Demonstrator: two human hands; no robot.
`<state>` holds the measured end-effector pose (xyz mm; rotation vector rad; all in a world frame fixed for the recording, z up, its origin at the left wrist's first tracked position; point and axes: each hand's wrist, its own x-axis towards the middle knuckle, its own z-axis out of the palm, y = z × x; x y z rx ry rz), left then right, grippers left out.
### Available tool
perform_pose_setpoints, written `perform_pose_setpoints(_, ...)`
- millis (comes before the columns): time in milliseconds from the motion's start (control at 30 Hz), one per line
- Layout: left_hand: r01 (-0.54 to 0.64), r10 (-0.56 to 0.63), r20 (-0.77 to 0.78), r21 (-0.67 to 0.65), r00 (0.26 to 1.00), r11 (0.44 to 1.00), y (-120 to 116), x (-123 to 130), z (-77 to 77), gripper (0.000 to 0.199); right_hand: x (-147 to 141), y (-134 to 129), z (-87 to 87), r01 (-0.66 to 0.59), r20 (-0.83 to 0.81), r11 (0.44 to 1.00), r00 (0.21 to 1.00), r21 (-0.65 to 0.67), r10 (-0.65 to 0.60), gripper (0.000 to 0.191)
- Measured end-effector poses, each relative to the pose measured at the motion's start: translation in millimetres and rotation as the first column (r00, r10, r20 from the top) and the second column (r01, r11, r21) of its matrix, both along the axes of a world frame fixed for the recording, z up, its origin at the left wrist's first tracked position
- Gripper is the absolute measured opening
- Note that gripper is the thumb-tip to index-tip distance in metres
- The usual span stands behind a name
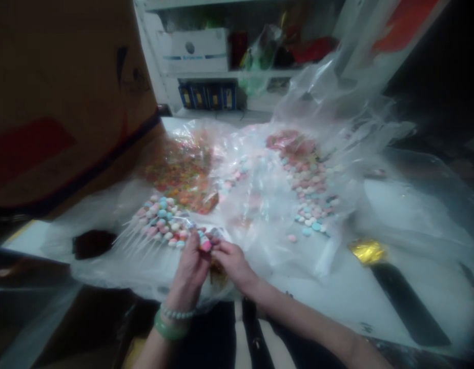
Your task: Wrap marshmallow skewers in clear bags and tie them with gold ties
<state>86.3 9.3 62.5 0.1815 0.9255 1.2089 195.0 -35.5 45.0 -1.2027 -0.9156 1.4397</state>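
2 hands [192, 264] hold coloured balls [205, 245] over white table [352, 294]; shelves [286, 73] behind.

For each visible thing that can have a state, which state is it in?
Left hand: closed around small pastel pieces.
Right hand: fingers bent, at these pieces; exact grip unclear.
Pastel balls on sticks: bunched, lying down.
Clear plastic: crumpled, spread out.
Loose pastel discs: scattered.
Gold foil packet: wrinkled, lying at one end of the dark flat object.
Blue boxes: standing in a row.
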Motion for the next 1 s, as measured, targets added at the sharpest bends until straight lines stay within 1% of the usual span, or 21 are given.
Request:
perform_pose_setpoints(133, -0.090, 0.090, -0.004, 0.099, 0.996, 0.991, 8.8, -10.0, 0.2, 0.008, 4.4, -1.8, -5.0, -0.049, 0.155, 0.999, 0.987, -0.018, 0.051, 0.010)
perform_pose_setpoints(200, -0.078, 0.082, -0.035, 0.106, 0.996, 0.991, 10.1, -9.3, 0.1, 0.007, 1.3, 0.7, -7.2, -0.037, 0.210, 0.999, 0.977, 0.006, 0.035, 0.012)
perform_pose_setpoints(267, -0.051, 0.055, -0.064, 0.063, 0.996, 0.997, 8.5, -5.9, -1.4, 0.008, -3.2, 4.5, -8.4, -0.020, 0.245, 0.998, 0.970, 0.057, 0.006, 0.012)
perform_pose_setpoints(333, -0.024, 0.026, -0.093, 0.026, 0.995, 0.999, 5.3, -4.1, -4.5, 0.011, -5.9, 6.9, -9.0, -0.029, 0.280, 0.995, 0.960, 0.093, 0.001, 0.012)
perform_pose_setpoints(433, 0.074, -0.059, -0.203, 0.069, 0.977, 0.995, 1.0, -9.3, -11.6, 0.011, -3.4, 4.7, -11.1, -0.059, 0.402, 0.987, 0.915, 0.152, -0.008, 0.015)
perform_pose_setpoints(500, 0.157, -0.132, -0.260, 0.079, 0.957, 0.984, -0.9, -15.3, -17.2, 0.019, 0.0, 0.7, -14.1, -0.082, 0.494, 0.975, 0.869, 0.204, -0.030, 0.015)
perform_pose_setpoints(533, 0.189, -0.165, -0.264, 0.066, 0.950, 0.980, -1.7, -17.6, -20.1, 0.023, 1.3, -1.2, -16.0, -0.081, 0.517, 0.973, 0.855, 0.214, -0.042, 0.014)
perform_pose_setpoints(567, 0.222, -0.204, -0.249, 0.045, 0.947, 0.974, -2.5, -18.8, -23.0, 0.026, 2.0, -2.5, -18.2, -0.074, 0.522, 0.974, 0.852, 0.212, -0.049, 0.014)
perform_pose_setpoints(633, 0.301, -0.294, -0.194, 0.006, 0.936, 0.954, -4.1, -17.7, -28.6, 0.026, 1.5, -2.8, -23.5, -0.057, 0.497, 0.977, 0.866, 0.204, -0.054, 0.030)
perform_pose_setpoints(667, 0.334, -0.330, -0.167, -0.006, 0.929, 0.943, -5.0, -15.8, -31.3, 0.027, 0.6, -1.5, -26.5, -0.052, 0.482, 0.975, 0.874, 0.215, -0.059, 0.038)
perform_pose_setpoints(700, 0.361, -0.359, -0.144, -0.014, 0.922, 0.932, -6.0, -13.4, -33.6, 0.030, -0.4, 0.5, -29.7, -0.054, 0.472, 0.969, 0.879, 0.239, -0.068, 0.042)
perform_pose_setpoints(767, 0.391, -0.390, -0.116, -0.019, 0.913, 0.920, -7.6, -9.2, -36.4, 0.035, -1.5, 6.4, -36.5, -0.068, 0.467, 0.948, 0.880, 0.311, -0.090, 0.038)
perform_pose_setpoints(867, 0.402, -0.401, -0.101, -0.007, 0.911, 0.916, -8.6, -9.6, -34.2, 0.022, 0.4, 15.1, -45.5, -0.112, 0.477, 0.918, 0.874, 0.381, -0.091, 0.031)
perform_pose_setpoints(900, 0.401, -0.399, -0.105, -0.003, 0.911, 0.916, -8.5, -11.7, -32.1, 0.024, 1.8, 16.9, -47.6, -0.130, 0.481, 0.910, 0.873, 0.393, -0.083, 0.030)
perform_pose_setpoints(967, 0.397, -0.394, -0.125, -0.005, 0.911, 0.918, -7.7, -17.1, -28.1, 0.038, 4.8, 18.4, -49.8, -0.147, 0.485, 0.901, 0.871, 0.409, -0.078, 0.029)
perform_pose_setpoints(1000, 0.392, -0.390, -0.138, -0.017, 0.910, 0.920, -7.1, -19.6, -27.0, 0.042, 6.0, 18.2, -49.9, -0.148, 0.485, 0.897, 0.871, 0.418, -0.082, 0.029)
